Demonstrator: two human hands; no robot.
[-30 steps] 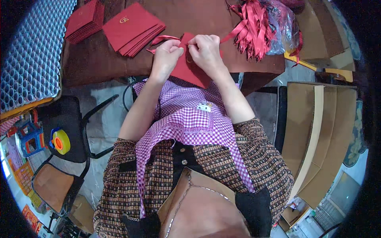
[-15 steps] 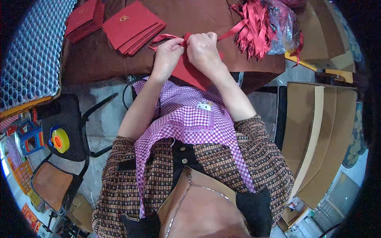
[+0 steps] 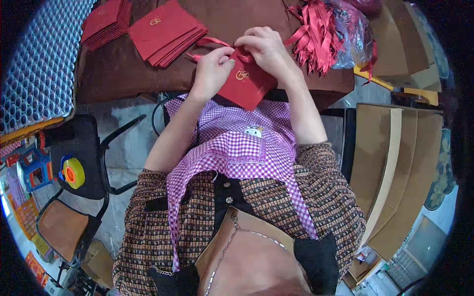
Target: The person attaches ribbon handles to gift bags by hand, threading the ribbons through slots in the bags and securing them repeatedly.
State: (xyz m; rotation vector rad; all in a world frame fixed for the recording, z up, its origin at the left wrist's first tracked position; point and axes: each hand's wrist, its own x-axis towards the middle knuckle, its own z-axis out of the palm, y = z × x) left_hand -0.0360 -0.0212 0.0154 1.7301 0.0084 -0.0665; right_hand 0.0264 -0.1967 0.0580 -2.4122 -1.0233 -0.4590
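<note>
A red paper bag or envelope (image 3: 249, 86) with a gold emblem hangs corner-down over the table's near edge, between my hands. My left hand (image 3: 212, 74) is closed in a pinch at its upper left corner. A red satin ribbon (image 3: 212, 42) runs out from there to the left, behind those fingers. My right hand (image 3: 269, 52) is bent over the upper edge, thumb and fingers closed on a looped piece of the same ribbon (image 3: 243, 53). The fingertips partly hide how the ribbon passes through the top edge.
On the brown-covered table (image 3: 113, 81) lie a fanned stack of red envelopes (image 3: 170, 29) and another stack (image 3: 104, 22). A bundle of red ribbons (image 3: 316, 42) lies beside a clear plastic bag (image 3: 351, 34). Cardboard boxes (image 3: 373, 163) stand right; a chair (image 3: 81, 148) holding yellow tape (image 3: 74, 172) stands left.
My right hand has moved right and up, its fist loosening into a pinch. The red bag's emblem face has come into view. The ribbon stretched toward the bundle has been drawn in.
</note>
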